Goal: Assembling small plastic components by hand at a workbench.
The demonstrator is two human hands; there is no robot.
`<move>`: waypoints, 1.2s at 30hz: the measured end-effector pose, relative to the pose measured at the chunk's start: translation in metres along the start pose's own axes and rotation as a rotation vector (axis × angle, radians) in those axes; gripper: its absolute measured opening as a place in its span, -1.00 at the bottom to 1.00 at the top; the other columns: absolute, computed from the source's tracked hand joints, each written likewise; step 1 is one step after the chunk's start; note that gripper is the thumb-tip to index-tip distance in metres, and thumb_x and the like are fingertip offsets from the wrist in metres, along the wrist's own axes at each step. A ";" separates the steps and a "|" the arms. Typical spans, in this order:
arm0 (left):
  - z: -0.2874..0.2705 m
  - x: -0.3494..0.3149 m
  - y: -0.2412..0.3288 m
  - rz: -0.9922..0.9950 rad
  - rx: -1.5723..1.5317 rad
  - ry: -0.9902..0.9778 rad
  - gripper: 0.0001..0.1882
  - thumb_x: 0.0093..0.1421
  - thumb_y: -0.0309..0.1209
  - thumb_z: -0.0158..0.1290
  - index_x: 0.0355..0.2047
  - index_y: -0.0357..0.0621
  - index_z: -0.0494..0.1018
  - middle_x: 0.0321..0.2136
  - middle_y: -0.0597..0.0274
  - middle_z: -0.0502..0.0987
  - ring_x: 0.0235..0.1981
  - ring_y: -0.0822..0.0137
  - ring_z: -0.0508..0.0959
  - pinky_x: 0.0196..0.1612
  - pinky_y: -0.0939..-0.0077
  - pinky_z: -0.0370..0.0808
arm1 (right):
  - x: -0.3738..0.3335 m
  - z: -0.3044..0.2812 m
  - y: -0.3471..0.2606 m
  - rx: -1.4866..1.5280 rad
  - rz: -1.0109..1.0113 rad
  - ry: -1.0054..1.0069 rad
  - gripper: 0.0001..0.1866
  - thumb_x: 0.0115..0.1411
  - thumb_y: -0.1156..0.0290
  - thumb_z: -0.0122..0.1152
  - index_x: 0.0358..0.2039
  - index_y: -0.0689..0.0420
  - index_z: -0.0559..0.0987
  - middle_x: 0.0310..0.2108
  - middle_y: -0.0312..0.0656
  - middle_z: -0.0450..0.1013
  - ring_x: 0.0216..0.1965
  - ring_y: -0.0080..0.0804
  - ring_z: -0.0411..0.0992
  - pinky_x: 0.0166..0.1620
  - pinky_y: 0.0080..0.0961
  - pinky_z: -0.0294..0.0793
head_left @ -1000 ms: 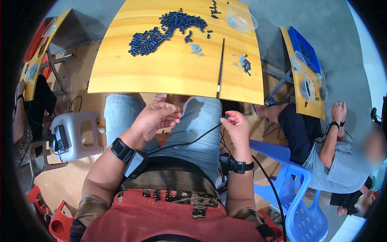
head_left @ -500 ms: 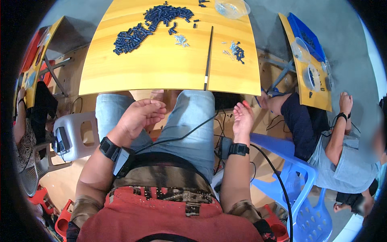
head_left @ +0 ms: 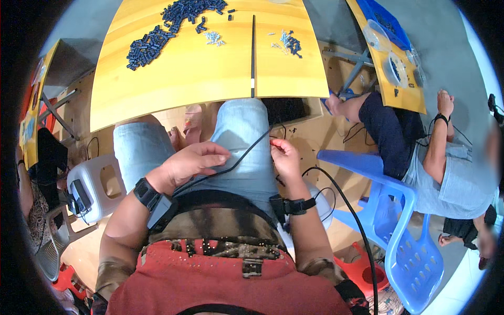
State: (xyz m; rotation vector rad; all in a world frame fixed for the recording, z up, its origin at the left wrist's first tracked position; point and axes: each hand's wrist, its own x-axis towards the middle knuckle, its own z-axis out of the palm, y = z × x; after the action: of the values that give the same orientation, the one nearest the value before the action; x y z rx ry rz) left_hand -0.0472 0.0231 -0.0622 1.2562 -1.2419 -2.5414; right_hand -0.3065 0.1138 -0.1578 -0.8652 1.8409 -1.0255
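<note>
Over my lap, just below the table edge, both my hands are held up. My left hand point(head_left: 195, 164) is bent with thumb and fingertips drawn together; anything in the pinch is too small to make out. My right hand point(head_left: 286, 159) is closed, with red on a fingertip, and what it may hold is hidden. A dark cable point(head_left: 247, 152) runs between them across my jeans. On the yellow table point(head_left: 173, 89) lie heaps of short black cylindrical pieces point(head_left: 149, 47), a little pile of silvery screws point(head_left: 214, 38), and another pile of dark pieces point(head_left: 292, 44) mixed with silvery ones.
A thin black strip point(head_left: 253, 58) lies across the table toward its near edge. At my right stand a blue plastic chair point(head_left: 404, 231) and a person seated at another yellow table point(head_left: 407, 97) with a blue tray point(head_left: 386, 21). A grey stool point(head_left: 94, 189) is at my left.
My view has shifted, so the table sits higher in the picture. My right hand has turned inward, its fingers curling closed, and come nearer my left hand, which has lowered slightly.
</note>
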 end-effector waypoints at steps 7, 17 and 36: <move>-0.003 -0.002 -0.003 0.079 0.043 -0.254 -0.64 0.21 -0.31 0.03 -0.03 -0.20 0.35 -0.16 0.27 0.47 -0.17 0.51 0.44 -0.09 0.64 0.37 | -0.033 -0.036 -0.025 -0.608 -0.269 -0.301 -0.77 0.05 0.40 0.12 -0.30 0.25 0.51 -0.36 0.07 0.48 -0.29 0.03 0.45 -0.22 -0.30 0.45; -0.005 -0.011 -0.009 0.172 0.166 -0.499 -0.58 0.23 -0.30 0.00 0.03 -0.28 0.30 -0.06 0.21 0.43 0.01 0.44 0.37 0.09 0.55 0.28 | -0.082 -0.074 0.005 -1.019 -0.004 -0.488 -0.76 -0.09 0.44 0.07 -0.35 0.18 0.54 -0.45 0.13 0.45 -0.37 0.09 0.43 -0.32 -0.14 0.42; -0.058 -0.058 0.013 0.388 -0.028 -0.136 -0.66 0.22 -0.32 0.02 -0.04 -0.21 0.36 -0.16 0.35 0.45 -0.18 0.53 0.40 -0.09 0.61 0.34 | -0.053 0.079 -0.249 -0.477 -0.916 -0.706 -0.83 0.00 0.44 0.20 -0.39 0.23 0.51 -0.50 -0.09 0.40 -0.43 -0.14 0.42 -0.36 -0.33 0.42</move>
State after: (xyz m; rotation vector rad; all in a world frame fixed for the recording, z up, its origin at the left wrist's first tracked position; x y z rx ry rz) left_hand 0.0282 -0.0016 -0.0361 0.7548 -1.3175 -2.3781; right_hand -0.1731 0.0276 0.0566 -2.1528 1.0469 -0.6103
